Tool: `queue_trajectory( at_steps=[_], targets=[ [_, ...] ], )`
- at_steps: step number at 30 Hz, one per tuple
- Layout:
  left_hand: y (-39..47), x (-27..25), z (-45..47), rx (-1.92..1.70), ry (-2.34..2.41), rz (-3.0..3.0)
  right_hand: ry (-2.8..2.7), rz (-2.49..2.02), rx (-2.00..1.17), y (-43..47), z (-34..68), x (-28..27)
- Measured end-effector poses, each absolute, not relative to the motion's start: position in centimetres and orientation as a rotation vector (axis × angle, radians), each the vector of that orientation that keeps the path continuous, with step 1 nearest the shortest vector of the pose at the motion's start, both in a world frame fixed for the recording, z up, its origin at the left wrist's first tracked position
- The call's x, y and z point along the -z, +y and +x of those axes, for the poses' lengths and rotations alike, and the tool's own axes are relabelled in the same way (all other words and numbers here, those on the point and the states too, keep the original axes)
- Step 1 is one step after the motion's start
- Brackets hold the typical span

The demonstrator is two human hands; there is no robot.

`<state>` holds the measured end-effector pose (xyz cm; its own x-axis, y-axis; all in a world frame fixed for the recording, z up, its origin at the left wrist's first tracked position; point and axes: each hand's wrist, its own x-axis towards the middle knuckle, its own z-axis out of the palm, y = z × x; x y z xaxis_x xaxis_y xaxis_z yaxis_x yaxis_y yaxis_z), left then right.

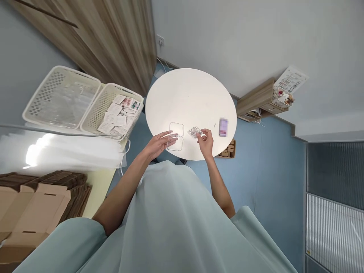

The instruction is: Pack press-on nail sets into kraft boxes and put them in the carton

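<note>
A clear plastic case (180, 149) is spread open at its hinge, near the front of the round white table (186, 98). My left hand (159, 145) reaches over its left side with the fingers stretched out and apart; they overlap the clear plastic, and I cannot tell how firmly they touch it. To the right, my right hand (206, 142) pinches a small flat pack (195, 132) of shiny silvery pieces by its right end. The pieces are too small to name.
A blurred purple rectangular object (223, 127) lies at the table's right. Two white baskets (57, 68) (113, 85) at left hold clear plastic pieces and printed cards. Flattened cardboard boxes (40, 208) are stacked lower left. A wooden shelf (257, 98) stands at right.
</note>
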<state>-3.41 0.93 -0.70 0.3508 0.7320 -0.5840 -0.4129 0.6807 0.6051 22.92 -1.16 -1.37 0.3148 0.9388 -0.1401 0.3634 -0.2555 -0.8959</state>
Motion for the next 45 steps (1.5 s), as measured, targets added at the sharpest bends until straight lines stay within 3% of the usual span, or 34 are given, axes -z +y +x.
queue_trajectory(
  at_steps=[6,22,29,38,45],
  targets=[
    [1.7,0.9,1.6,-0.731,0.878,0.383,-1.311,-1.646,-1.017,-2.0,24.4,-2.5],
    [1.0,0.8,7.4,-0.745,0.808,0.473,-1.703,-1.770,-0.900,-4.1,27.8,-2.8],
    [0.0,0.6,7.5,-0.750,0.843,0.459,-1.416,-1.786,-0.814,-3.3,28.9,-1.4],
    [-0.9,1.3,6.5,-0.716,0.844,0.436,-1.152,-1.713,-1.152,1.7,28.0,1.7],
    [-0.5,1.4,5.5,-0.749,0.859,0.385,-1.282,-1.612,-1.028,2.3,26.2,-1.8]
  ],
)
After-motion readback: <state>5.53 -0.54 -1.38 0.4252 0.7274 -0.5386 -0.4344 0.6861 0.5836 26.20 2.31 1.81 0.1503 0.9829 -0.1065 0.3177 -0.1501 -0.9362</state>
